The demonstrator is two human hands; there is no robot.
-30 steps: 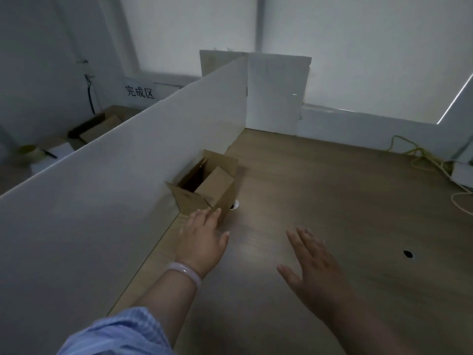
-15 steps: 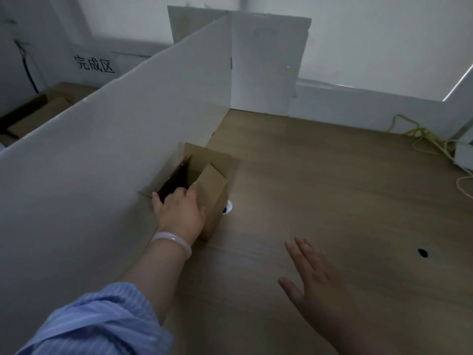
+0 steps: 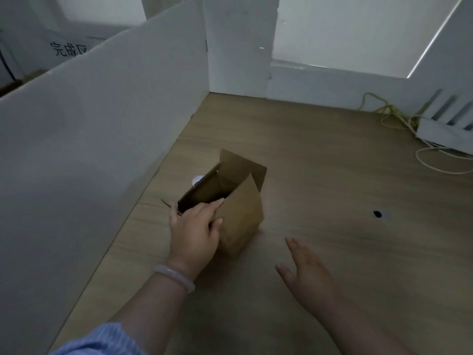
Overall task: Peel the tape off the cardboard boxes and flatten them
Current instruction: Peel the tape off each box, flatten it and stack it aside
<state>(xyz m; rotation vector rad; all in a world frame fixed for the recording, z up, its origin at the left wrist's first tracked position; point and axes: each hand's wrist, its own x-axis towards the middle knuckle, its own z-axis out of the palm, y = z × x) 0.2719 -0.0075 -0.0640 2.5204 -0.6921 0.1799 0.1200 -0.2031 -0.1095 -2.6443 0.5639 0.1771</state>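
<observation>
Hands apart: left hand (image 3: 192, 234) curled, seemingly tight, round cardboard box (image 3: 243, 213) rim; right hand (image 3: 307, 275) spread, empty.

Matt cardboard box (image 3: 240, 213), wood-grain table (image 3: 320, 175)

**Item count, as seen from my remote station.**
I count one cardboard box (image 3: 238, 208); two hands, a left hand (image 3: 194, 231) and a right hand (image 3: 305, 275); one bracelet (image 3: 174, 276); one wooden table (image 3: 332, 162); two white partitions, a long board (image 3: 102, 139) and a back board (image 3: 240, 44); two round tabletop openings, a dark hole (image 3: 377, 214) and a pale hole (image 3: 196, 180); two cables, a yellow cable (image 3: 389, 106) and a white cable (image 3: 417, 157).
</observation>
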